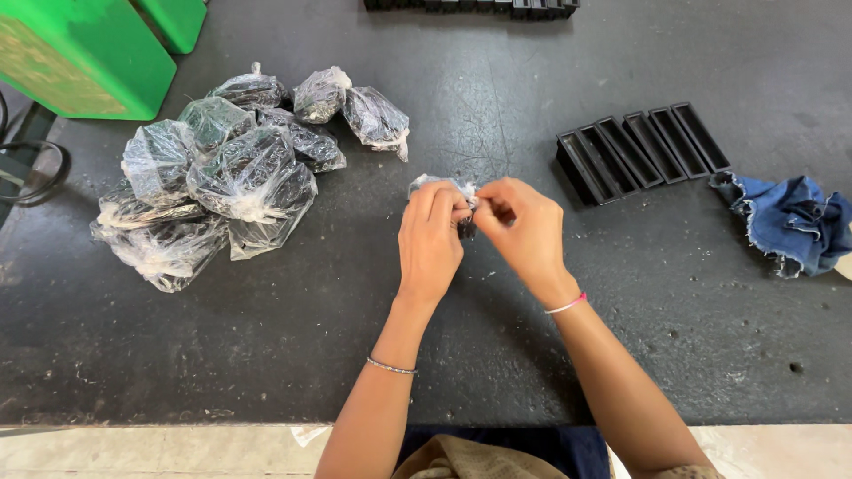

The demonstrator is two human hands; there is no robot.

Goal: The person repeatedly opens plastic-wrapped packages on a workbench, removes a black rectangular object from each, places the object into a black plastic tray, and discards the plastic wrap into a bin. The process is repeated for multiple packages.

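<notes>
- The person's left hand [429, 232] and right hand [525, 232] meet mid-surface, fingers of both pinched shut on a small clear plastic bag of dark bits [441, 187], held just above the dark grey surface [293, 328].
- Looks like they're working the knotted top, though the fingers hide it, so hard to say.
- Bag's probably light, crinkly and a bit slippery; thin film tears easily, so the gathered neck is the spot to grab.
- To the left: a pile of similar clear tied bags [213, 173], well apart.
- To the right: a row of black rectangular plastic trays [639, 149] and a crumpled blue denim rag [790, 222]; green box [84, 53] at far left.
- Nothing's crowding the hands.
</notes>
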